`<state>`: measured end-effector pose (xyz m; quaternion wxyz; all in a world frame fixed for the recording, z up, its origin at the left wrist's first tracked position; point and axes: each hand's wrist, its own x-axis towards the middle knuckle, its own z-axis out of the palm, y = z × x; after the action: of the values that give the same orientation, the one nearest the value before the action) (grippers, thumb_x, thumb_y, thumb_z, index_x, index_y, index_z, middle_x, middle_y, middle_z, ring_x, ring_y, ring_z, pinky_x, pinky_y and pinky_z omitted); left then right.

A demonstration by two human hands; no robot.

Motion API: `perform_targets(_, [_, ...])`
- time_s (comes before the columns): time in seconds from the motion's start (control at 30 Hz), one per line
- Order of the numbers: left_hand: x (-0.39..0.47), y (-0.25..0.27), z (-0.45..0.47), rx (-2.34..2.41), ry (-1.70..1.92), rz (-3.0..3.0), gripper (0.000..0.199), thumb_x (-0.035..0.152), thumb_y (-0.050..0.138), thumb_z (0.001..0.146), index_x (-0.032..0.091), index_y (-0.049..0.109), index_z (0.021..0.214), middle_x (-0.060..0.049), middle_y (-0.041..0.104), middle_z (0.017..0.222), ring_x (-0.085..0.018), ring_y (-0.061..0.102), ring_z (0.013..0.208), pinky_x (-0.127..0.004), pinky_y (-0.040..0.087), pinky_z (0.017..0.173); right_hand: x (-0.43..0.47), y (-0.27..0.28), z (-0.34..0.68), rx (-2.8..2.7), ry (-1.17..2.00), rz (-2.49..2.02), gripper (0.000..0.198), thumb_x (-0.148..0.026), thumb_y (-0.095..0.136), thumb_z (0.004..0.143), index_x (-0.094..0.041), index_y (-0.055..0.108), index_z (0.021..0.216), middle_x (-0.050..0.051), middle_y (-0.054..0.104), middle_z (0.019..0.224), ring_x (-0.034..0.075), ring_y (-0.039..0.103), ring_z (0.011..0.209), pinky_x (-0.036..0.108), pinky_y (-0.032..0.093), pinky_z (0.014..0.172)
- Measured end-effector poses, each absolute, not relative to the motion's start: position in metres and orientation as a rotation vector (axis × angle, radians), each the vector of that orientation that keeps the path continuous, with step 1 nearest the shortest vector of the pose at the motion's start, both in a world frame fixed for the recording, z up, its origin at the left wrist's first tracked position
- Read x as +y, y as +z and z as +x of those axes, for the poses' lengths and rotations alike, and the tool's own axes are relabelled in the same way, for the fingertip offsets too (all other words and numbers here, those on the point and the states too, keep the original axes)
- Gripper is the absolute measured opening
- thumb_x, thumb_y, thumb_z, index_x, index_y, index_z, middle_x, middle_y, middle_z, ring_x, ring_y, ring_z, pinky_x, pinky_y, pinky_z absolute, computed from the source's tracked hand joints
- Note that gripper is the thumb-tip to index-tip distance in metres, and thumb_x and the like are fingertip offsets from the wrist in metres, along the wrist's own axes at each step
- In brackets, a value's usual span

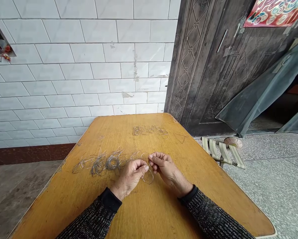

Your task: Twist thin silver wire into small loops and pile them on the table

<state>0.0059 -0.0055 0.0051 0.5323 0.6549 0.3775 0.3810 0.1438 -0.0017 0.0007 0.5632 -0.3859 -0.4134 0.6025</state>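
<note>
Close together over the middle of the wooden table [178, 212], my left hand [132, 174] and my right hand [165, 167] each pinch a thin wire [152, 179]. A small loop of this wire hangs below the fingertips. Just left of my left hand lie several coils of thin grey wire [112, 161], with loose ends sticking up. Farther back on the table is a row of small wire rings [151, 130]. A bent piece of thin wire [180, 137] lies to the right of that row.
A white tiled wall [99, 71] stands beyond the table's far edge. To the right are a dark patterned door [201, 66], a grey curtain [260, 93] and a folding stool with striped webbing [223, 152]. A round object [233, 142] sits behind the stool.
</note>
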Motion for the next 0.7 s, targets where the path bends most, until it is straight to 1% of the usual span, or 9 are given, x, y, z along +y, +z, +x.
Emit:
perform_targets(0.17, [-0.004, 0.004, 0.006, 0.972, 0.911, 1.532, 0.025, 0.038, 0.052, 0.072, 0.016, 0.049, 0.062, 0.004, 0.037, 0.055, -0.009, 0.031, 0.052, -0.023, 0.025, 0.050, -0.002, 0.002, 0.144, -1.019, 1.338, -0.937, 0.030, -0.039, 0.068, 0.060, -0.015, 0.051, 0.053, -0.005, 0.048, 0.047, 0.004, 0.037, 0.038, 0.017, 0.031, 0.037])
perform_targets(0.43, [-0.004, 0.001, 0.005, 0.965, 0.847, 1.370, 0.025, 0.038, 0.057, 0.067, 0.015, 0.049, 0.062, 0.005, 0.038, 0.056, -0.007, 0.031, 0.048, -0.021, 0.024, 0.046, -0.002, 0.000, 0.143, -1.161, 1.191, -0.958, 0.031, -0.040, 0.064, 0.065, -0.016, 0.048, 0.054, -0.005, 0.045, 0.048, 0.004, 0.034, 0.038, 0.019, 0.029, 0.038])
perform_targets(0.57, [0.000, -0.003, 0.003, 0.966, 0.923, 1.343, 0.024, 0.037, 0.058, 0.067, 0.015, 0.050, 0.062, 0.005, 0.040, 0.055, -0.006, 0.034, 0.047, -0.021, 0.026, 0.045, -0.002, -0.001, 0.144, -1.206, 1.140, -1.018, 0.032, -0.045, 0.058, 0.070, -0.016, 0.048, 0.058, -0.005, 0.045, 0.050, 0.004, 0.035, 0.038, 0.019, 0.028, 0.037])
perform_targets(0.63, [0.004, -0.004, 0.001, 0.970, 1.004, 1.317, 0.024, 0.036, 0.059, 0.067, 0.015, 0.049, 0.060, 0.005, 0.040, 0.054, -0.006, 0.035, 0.047, -0.021, 0.026, 0.045, -0.002, -0.001, 0.145, -1.251, 1.156, -1.059, 0.034, -0.049, 0.055, 0.071, -0.016, 0.049, 0.063, -0.004, 0.048, 0.054, 0.005, 0.038, 0.040, 0.019, 0.029, 0.037])
perform_targets(0.7, [0.008, -0.004, -0.003, 0.984, 1.098, 1.263, 0.025, 0.035, 0.060, 0.066, 0.015, 0.048, 0.059, 0.005, 0.041, 0.053, -0.006, 0.035, 0.046, -0.020, 0.026, 0.044, -0.002, -0.002, 0.146, -1.337, 1.203, -1.082, 0.036, -0.051, 0.056, 0.069, -0.016, 0.049, 0.066, -0.003, 0.050, 0.056, 0.006, 0.042, 0.042, 0.018, 0.029, 0.037])
